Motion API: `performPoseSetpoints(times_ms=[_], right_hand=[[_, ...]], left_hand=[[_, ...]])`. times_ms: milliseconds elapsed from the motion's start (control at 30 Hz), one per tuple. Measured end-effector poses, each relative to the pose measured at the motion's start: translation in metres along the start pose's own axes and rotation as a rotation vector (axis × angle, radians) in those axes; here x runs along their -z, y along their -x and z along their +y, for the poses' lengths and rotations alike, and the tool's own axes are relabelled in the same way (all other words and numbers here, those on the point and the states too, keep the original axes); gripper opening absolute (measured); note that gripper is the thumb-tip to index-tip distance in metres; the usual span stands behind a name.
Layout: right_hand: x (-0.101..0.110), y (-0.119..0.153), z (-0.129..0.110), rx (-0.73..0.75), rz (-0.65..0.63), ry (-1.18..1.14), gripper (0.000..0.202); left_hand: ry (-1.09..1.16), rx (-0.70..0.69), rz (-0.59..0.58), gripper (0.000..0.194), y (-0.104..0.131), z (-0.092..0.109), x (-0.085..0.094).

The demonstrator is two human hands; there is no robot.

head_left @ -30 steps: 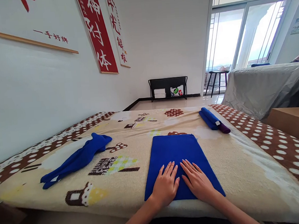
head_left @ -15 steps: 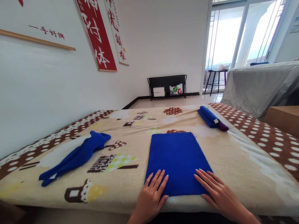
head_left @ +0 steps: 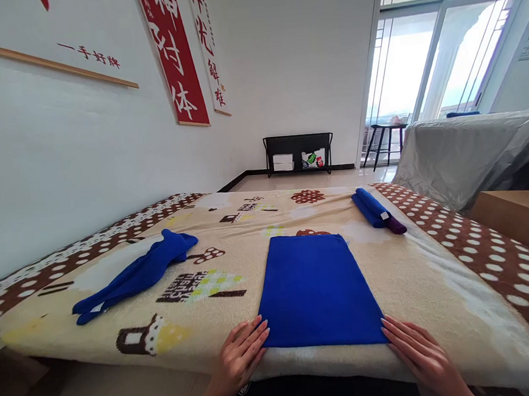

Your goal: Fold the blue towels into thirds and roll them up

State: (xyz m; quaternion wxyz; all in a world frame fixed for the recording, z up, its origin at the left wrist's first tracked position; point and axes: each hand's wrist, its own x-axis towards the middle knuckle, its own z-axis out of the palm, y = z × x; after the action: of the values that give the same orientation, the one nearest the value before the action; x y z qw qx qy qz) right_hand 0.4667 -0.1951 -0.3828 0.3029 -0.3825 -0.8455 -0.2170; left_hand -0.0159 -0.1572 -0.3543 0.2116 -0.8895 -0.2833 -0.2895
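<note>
A blue cloth (head_left: pixel 320 291) lies flat as a rectangle near the front edge of the patterned blanket (head_left: pixel 237 313). At its near left corner rests my left hand (head_left: pixel 241 353), fingers stretched out and the tips touching the cloth's edge. My right hand (head_left: pixel 418 347) lies at the near right corner, its fingers also straight and close together against the edge. Neither hand grips anything. To the left, a crumpled blue cloth (head_left: pixel 137 275) with a small white tag stretches across the blanket. Farther back on the right are rolled cloths (head_left: pixel 375 209), blue with a purple end showing.
A brown polka-dot cover (head_left: pixel 489 259) borders the blanket. On the right stand a cardboard box (head_left: pixel 513 215) and something under a plastic sheet (head_left: pixel 462 152). A black rack (head_left: pixel 298 149) and a stool (head_left: pixel 385 143) are at the back. Hanging scrolls (head_left: pixel 173 58) line the left wall.
My hands have slid apart, off the cloth's surface to its near corners, the left hand leftward and the right hand rightward. The cloth's near part looks slightly wider on the right.
</note>
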Motion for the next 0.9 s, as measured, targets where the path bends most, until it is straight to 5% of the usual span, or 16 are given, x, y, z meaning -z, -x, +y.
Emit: performPoseSetpoints(times_ms=[400,533,700,900], right_hand=[[-0.003,0.004,-0.008,-0.175,0.117,-0.016,0.038],[-0.005,-0.002,-0.008,-0.269,0.151,-0.116,0.024],[0.000,-0.018,-0.006,-0.387,0.036,-0.166,0.015],[-0.008,-0.037,-0.006,-0.430,-0.046,-0.059,0.015]], left_hand=[[0.014,0.210,0.191,0.037,0.002,0.009,0.004],[0.085,0.306,0.066,0.025,-0.004,0.009,0.018],[0.225,0.513,-0.166,0.012,-0.027,0.004,0.034],[0.241,0.687,-0.242,0.018,-0.038,0.012,0.026]])
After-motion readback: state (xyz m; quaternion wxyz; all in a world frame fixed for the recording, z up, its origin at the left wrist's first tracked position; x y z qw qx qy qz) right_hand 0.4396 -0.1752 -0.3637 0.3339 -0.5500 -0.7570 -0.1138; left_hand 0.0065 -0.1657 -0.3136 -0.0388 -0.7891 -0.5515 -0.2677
